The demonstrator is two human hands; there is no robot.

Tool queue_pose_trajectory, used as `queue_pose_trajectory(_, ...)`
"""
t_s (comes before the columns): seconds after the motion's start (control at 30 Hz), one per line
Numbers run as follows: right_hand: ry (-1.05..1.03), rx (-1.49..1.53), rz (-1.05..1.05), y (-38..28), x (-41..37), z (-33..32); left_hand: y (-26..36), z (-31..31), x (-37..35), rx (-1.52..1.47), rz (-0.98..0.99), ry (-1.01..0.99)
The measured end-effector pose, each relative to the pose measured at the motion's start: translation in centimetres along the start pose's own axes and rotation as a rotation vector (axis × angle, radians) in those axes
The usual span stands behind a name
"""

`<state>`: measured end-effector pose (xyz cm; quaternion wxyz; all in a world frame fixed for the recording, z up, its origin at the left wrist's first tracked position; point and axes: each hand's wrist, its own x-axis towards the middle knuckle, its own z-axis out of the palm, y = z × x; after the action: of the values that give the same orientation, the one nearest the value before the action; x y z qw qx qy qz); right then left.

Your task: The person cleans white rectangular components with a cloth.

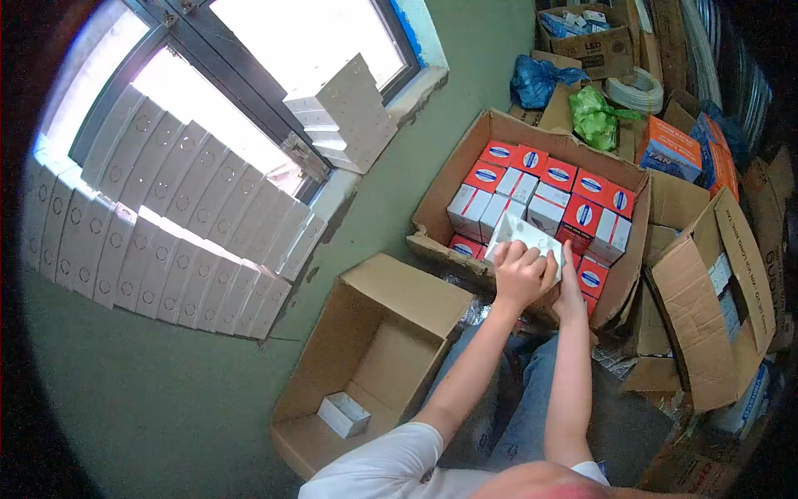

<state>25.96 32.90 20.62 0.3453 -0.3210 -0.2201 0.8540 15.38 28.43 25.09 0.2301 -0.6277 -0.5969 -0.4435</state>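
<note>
A white plastic electrical box (517,231) is in my hands, tilted above the carton of small packs. My left hand (522,273) has its fingers curled at the box's near edge; its fingertips are partly hidden. My right hand (569,284) grips the right side of the box, thumb and fingers closed around it. Directly beneath are red-and-white small cartons (532,187) packed inside a large open cardboard box (428,218). Another white electrical box (344,414) lies in an open cardboard box (374,287) to the left.
White electrical boxes (158,266) stand in rows along the window, with a further stack (345,112) on the sill. Right of me are open cartons (706,308) and orange fan boxes (672,150). A green bag (592,118), blue bag (536,81) and cable coil (636,91) sit behind.
</note>
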Motion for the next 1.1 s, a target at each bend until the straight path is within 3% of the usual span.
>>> queue_pose_trajectory(0.07, 0.056, -0.007, 0.013, -1.0, -0.8, 0.5, -0.2, 0.4, -0.7, -0.066, -0.011, -0.098)
queue_pose_trajectory(0.2, 0.064, 0.078, 0.012, -1.1, -0.3, 0.0, 0.9, -1.7, 0.2, 0.032, 0.014, -0.111)
queue_pose_trajectory(0.3, 0.053, 0.151, -0.092, -1.1, -1.2, 1.1, 3.5, -4.9, 3.2, -0.086, -0.102, -0.002)
queue_pose_trajectory(0.33, 0.042, 0.14, -0.159, -0.6, -1.2, 1.0, 3.9, -7.1, 4.3, -0.32, -0.163, -0.124)
queue_pose_trajectory(0.4, -0.028, -0.036, -0.153, -0.1, -0.6, 0.7, 5.2, -11.4, 7.7, -1.193, -0.244, -0.238)
queue_pose_trajectory(0.43, 0.001, -0.006, -0.085, -0.1, 0.2, 0.4, 6.3, -14.2, 9.3, -1.479, -0.28, -0.268)
queue_pose_trajectory(0.47, 0.031, 0.025, -0.018, 0.0, 0.9, 0.2, 8.3, -16.9, 11.0, -1.713, -0.223, -0.105)
queue_pose_trajectory(0.5, 0.165, 0.249, 0.051, 0.5, 1.4, 0.0, 9.6, -18.8, 12.2, -1.874, -0.132, -0.061)
queue_pose_trajectory(0.57, 0.201, -0.019, -0.049, 0.9, 1.7, -1.0, 12.0, -21.7, 13.1, -2.057, 0.036, -0.065)
queue_pose_trajectory(0.73, 0.168, 0.068, -0.002, 0.6, 2.0, -0.4, 14.3, -22.9, 12.1, -2.171, 0.231, -0.078)
queue_pose_trajectory(1.1, 0.21, 0.056, -0.021, 1.2, 3.1, -2.2, 14.5, -23.5, 11.6, -2.167, 0.262, -0.057)
